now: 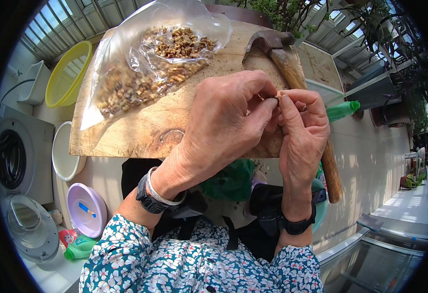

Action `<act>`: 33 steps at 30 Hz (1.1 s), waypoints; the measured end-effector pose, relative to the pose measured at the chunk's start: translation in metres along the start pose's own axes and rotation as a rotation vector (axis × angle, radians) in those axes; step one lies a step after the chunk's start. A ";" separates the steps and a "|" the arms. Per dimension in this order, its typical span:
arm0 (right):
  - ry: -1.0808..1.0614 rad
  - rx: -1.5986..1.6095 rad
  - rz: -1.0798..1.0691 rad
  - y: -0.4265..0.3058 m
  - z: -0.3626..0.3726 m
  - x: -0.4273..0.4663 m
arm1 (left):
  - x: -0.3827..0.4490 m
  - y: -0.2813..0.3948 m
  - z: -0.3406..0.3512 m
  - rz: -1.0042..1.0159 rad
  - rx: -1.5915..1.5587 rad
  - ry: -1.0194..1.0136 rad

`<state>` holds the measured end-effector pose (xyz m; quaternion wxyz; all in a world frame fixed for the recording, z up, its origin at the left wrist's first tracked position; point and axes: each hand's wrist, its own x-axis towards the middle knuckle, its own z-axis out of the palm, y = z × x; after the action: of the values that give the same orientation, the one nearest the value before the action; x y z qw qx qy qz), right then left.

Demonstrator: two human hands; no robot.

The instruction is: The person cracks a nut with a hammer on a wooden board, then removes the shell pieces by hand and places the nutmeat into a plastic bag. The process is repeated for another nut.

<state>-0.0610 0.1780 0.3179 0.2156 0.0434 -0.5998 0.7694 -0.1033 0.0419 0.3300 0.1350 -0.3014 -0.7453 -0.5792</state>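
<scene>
Above the right part of a wooden board, my two hands meet at the fingertips. My left hand pinches a small brown piece, perhaps walnut, between thumb and finger. My right hand grips the same spot from the other side; its curled fingers partly hide what lies in the palm. A clear plastic bag of shelled walnut pieces lies open at the board's left and back. Behind my hands, a claw hammer with a wooden handle rests along the board's right side, its handle jutting past the front edge.
Below the board's front edge is a green plastic bag. To the left stand a yellow basket, a white basin, a purple basin and a washing machine. A green bottle is at the right; potted plants stand beyond.
</scene>
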 end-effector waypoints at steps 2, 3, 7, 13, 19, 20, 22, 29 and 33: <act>0.003 -0.023 -0.015 0.000 0.000 -0.001 | 0.000 -0.001 0.000 -0.018 -0.030 -0.001; -0.001 -0.016 -0.008 0.001 0.000 -0.001 | 0.000 -0.001 0.000 -0.043 -0.054 -0.008; -0.009 0.075 0.015 0.000 0.000 0.001 | 0.002 -0.002 0.000 0.016 -0.053 -0.011; 0.008 0.159 0.084 -0.006 -0.003 0.003 | 0.001 0.002 0.004 0.192 0.085 0.025; 0.009 0.137 0.091 -0.007 0.001 0.001 | 0.002 0.002 0.006 0.209 0.158 0.052; 0.012 0.125 0.086 -0.007 0.003 0.001 | 0.002 0.002 0.006 0.209 0.172 0.056; 0.029 0.115 0.077 -0.008 0.005 0.001 | 0.002 0.002 0.006 0.226 0.208 0.043; 0.007 0.231 0.196 -0.015 0.000 0.006 | 0.002 0.005 0.008 0.353 0.196 0.071; 0.001 0.169 0.164 -0.012 -0.003 0.006 | 0.003 0.004 0.009 0.344 0.172 0.078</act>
<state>-0.0613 0.1849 0.3295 0.1479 0.0120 -0.5341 0.8323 -0.1021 0.0522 0.3317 0.2862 -0.3891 -0.7238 -0.4928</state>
